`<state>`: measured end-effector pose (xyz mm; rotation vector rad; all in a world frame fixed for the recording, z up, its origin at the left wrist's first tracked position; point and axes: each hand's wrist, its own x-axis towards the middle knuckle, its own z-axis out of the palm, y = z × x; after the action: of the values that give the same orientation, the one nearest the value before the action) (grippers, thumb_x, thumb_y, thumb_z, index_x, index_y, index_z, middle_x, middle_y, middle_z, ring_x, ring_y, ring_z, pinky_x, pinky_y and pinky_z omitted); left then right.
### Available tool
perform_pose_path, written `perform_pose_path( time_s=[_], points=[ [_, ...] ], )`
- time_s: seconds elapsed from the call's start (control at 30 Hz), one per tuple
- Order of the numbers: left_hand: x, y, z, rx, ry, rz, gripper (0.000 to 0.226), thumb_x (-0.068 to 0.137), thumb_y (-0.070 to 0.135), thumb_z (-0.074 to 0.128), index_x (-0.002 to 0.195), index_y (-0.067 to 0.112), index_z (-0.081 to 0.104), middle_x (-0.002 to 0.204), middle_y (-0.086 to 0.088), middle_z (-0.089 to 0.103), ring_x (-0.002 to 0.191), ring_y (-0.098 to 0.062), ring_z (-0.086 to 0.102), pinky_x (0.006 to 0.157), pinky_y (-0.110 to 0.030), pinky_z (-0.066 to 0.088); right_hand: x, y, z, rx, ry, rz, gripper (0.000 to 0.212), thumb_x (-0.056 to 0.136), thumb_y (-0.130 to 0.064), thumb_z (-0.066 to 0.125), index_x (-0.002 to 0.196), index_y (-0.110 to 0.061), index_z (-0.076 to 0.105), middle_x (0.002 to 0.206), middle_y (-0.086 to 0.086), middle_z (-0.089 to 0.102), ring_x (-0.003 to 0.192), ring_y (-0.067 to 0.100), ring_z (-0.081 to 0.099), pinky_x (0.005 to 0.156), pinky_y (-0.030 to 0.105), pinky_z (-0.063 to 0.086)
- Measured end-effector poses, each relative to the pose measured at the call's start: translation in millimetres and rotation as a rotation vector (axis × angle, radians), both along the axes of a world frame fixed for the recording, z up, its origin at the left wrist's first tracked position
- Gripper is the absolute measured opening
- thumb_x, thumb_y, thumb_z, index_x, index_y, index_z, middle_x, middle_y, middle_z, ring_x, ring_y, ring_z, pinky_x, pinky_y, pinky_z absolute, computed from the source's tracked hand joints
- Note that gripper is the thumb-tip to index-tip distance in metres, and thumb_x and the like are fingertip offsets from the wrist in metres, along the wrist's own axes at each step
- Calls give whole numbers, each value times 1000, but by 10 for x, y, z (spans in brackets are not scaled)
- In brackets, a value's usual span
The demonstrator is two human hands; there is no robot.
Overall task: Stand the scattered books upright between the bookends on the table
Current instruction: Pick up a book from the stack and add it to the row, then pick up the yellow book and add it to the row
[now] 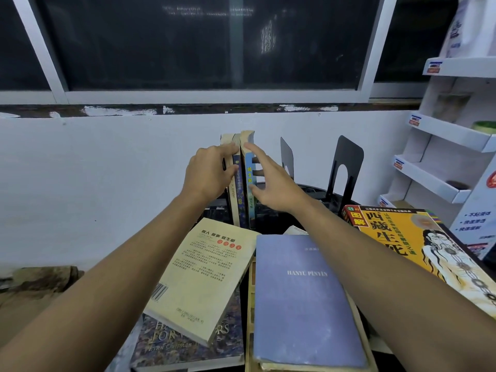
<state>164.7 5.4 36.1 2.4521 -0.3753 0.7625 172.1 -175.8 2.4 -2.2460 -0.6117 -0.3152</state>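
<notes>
Three books (243,183) stand upright near the table's back edge, spines facing me. My left hand (208,174) grips them from the left, fingers on the beige outer book and thumb on a spine. My right hand (269,183) is spread flat against the right side of the light blue book, holding nothing. A black bookend (286,155) stands just right of that hand, and a second, larger bookend (346,167) further right. A black edge shows by my left fingers; whether it is a bookend I cannot tell. Lying flat are a cream book (204,275), a blue book (303,299) and a yellow book (418,245).
A dark patterned book (188,347) lies under the cream one at the table's front. A white wall rises right behind the table. A white cardboard shelf rack (442,130) stands at the right, close to the yellow book. Brown cloth (40,280) lies at the left.
</notes>
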Motion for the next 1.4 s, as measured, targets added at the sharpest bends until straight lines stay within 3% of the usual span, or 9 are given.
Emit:
perform_pose_path(
  time_s=[0.47,0.63,0.77,0.97,1.13,1.23,1.4],
  points=[
    [-58,-2,27,-5,-1,-12,41,94,18,70,134,20,66,128,-4,71,126,-31,59,104,-42,45,13,85,-22,22,14,-1,88,96,-1,60,154,-50,15,153,-1,37,139,17,44,109,41,47],
    [-65,12,63,-44,21,-48,37,95,19,70,132,16,68,127,-4,71,127,-25,59,109,-36,44,-16,30,21,24,33,30,86,97,-13,65,155,-50,12,156,-1,36,139,18,45,109,42,45],
    [-147,-34,98,-73,-23,-83,33,95,21,70,126,12,71,124,-3,73,121,-18,63,100,-18,41,-28,-113,66,-36,28,20,85,96,-27,68,156,-48,11,149,-2,44,123,13,56,101,39,52],
    [-350,-246,86,-106,-159,-199,26,95,33,68,116,19,76,116,5,74,106,-7,65,93,-21,49,-149,-526,170,-155,-2,-7,68,94,-36,68,152,-35,32,133,-6,50,112,7,56,96,36,54],
    [-445,-518,21,-50,13,-289,33,95,41,67,120,22,75,121,10,72,110,5,58,89,-7,39,-311,-1055,195,-346,-28,-52,52,96,-42,64,143,-33,45,130,-9,52,114,7,53,97,29,49],
    [-471,-706,-40,-1,145,-347,33,93,46,67,116,23,76,119,13,72,112,0,61,94,-17,44,-456,-1422,177,-430,-29,-103,48,95,-49,62,139,-34,49,130,-11,53,114,5,51,97,26,46],
    [-463,-1041,-149,102,338,-438,44,90,53,69,120,22,74,119,10,73,107,-4,65,89,-18,48,-763,-2072,151,-495,25,-223,47,95,-52,61,135,-29,55,131,-8,54,117,7,50,98,31,45]
  ],
)
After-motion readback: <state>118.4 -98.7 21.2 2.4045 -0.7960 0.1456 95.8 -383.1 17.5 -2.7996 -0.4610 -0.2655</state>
